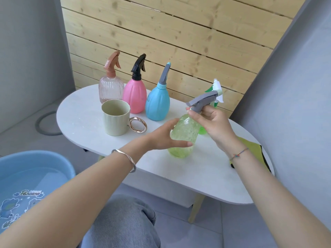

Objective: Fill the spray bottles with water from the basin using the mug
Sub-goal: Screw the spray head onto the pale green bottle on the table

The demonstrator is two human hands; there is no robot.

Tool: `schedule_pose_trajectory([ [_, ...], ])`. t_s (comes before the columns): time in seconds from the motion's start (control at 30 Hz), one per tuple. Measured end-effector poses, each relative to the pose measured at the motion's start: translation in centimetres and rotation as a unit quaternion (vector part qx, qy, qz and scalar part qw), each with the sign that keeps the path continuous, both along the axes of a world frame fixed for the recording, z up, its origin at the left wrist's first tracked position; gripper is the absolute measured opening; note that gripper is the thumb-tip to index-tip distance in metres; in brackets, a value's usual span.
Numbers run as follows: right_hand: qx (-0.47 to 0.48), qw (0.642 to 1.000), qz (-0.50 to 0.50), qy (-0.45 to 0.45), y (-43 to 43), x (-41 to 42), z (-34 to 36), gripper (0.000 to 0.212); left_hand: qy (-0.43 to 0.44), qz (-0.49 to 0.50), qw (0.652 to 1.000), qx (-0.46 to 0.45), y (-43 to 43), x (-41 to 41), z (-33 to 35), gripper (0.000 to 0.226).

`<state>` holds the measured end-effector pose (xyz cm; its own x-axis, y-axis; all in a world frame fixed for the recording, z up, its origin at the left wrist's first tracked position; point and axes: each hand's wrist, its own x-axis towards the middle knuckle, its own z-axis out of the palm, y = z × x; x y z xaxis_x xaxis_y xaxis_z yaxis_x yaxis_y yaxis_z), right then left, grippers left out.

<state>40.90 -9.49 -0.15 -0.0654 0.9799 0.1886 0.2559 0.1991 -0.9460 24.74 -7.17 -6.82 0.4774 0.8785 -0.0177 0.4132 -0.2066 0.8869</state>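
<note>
A light green spray bottle (185, 133) with a grey trigger head (203, 101) stands tilted near the middle of the white oval table (179, 174). My left hand (166, 136) grips its body from the left. My right hand (212, 122) pinches the neck just under the grey head. A pale green mug (115, 120) with a gold ring handle stands to the left. Behind it stand a clear pink bottle (110, 90), a pink bottle (134, 97) and a blue bottle (157, 103). The blue basin (44, 158) with water is at the lower left.
Another green bottle with a white spray head (217, 88) stands behind my right hand, mostly hidden. A yellow-green cloth (254, 149) lies at the table's right end. A wooden plank wall backs the table. My knee in jeans (123, 224) is below the table edge.
</note>
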Motion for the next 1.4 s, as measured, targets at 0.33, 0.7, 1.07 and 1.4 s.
schedule_pose_trajectory([
  [0.33, 0.055, 0.999, 0.003, -0.002, 0.6, 0.5, -1.1, 0.013, -0.080, 0.082, 0.993, 0.027, 0.0, 1.3, -0.9, 0.056],
  [0.7, 0.087, 0.952, -0.155, -0.248, -0.5, -0.5, 0.6, 0.037, -0.002, 0.069, 0.998, 0.010, -0.9, 0.4, 0.7, 0.087],
  [1.07, 0.064, 0.984, -0.100, -0.132, 3.5, 0.1, 3.5, 0.019, 0.041, 0.172, 0.979, 0.098, 4.9, -6.5, 7.4, 0.065],
  [1.4, 0.053, 0.984, -0.098, -0.141, 9.7, -1.0, 3.1, 0.021, 0.078, 0.145, 0.985, 0.047, 7.6, -4.5, 5.9, 0.077],
])
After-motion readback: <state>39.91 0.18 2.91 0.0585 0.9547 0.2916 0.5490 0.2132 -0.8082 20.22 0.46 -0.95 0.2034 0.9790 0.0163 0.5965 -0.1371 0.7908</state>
